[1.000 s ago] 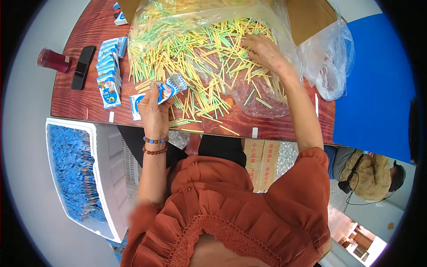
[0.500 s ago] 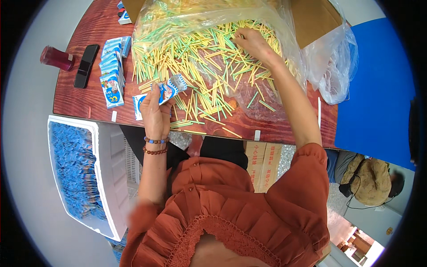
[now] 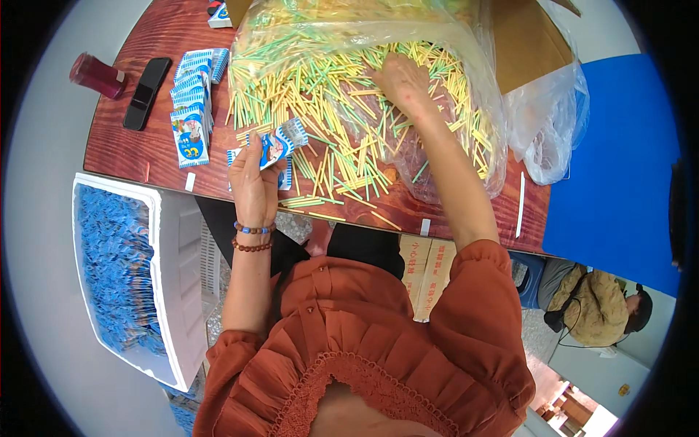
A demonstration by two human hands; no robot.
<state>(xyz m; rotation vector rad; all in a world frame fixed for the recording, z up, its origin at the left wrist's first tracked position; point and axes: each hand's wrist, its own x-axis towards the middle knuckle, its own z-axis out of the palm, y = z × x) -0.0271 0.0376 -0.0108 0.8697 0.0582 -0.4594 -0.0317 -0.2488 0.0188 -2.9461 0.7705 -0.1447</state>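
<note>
My left hand grips a blue-and-white packet between thumb and fingers at the table's near edge. Parts of another such packet show behind and under that hand. Thin yellow and green sticks lie in a large loose pile, spilling from a clear plastic bag. My right hand is down among them with bent fingers; its fingertips are hidden, so whatever they hold does not show. An overlapping row of blue-and-white packets lies to the left of the pile.
Left on the table are a black phone and a dark red, jar-like container. A white foam box full of blue packets stands below. Cardboard and a crumpled plastic bag are at right. Another person sits lower right.
My right hand has shifted left and slightly nearer across the stick pile. My left hand still grips its packet in about the same place. The whole view has tilted a little.
</note>
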